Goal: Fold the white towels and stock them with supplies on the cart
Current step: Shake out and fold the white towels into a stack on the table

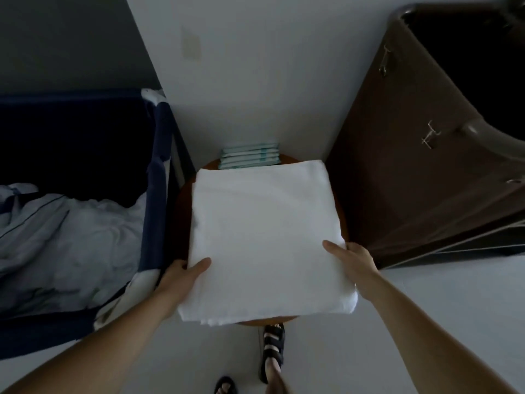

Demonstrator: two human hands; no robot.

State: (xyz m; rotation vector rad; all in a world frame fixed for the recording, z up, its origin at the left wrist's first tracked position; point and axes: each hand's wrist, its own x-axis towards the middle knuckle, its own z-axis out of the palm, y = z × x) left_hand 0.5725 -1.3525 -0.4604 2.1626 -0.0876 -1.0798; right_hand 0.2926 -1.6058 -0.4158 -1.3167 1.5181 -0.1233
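Note:
A folded white towel (264, 240) lies square on a round brown wooden surface (341, 220), covering most of it and overhanging the near edge. My left hand (184, 273) grips the towel's left near side, thumb on top and fingers underneath. My right hand (350, 258) grips the right near side the same way. Behind the towel, against the wall, sits a small stack of pale green and white packets (250, 158).
A dark blue fabric bin (154, 194) with crumpled white linen (56, 237) stands at the left. A brown cart or cabinet (412, 166) with metal clasps stands at the right. A white wall is behind. My sandalled feet (272, 351) stand on the pale floor below.

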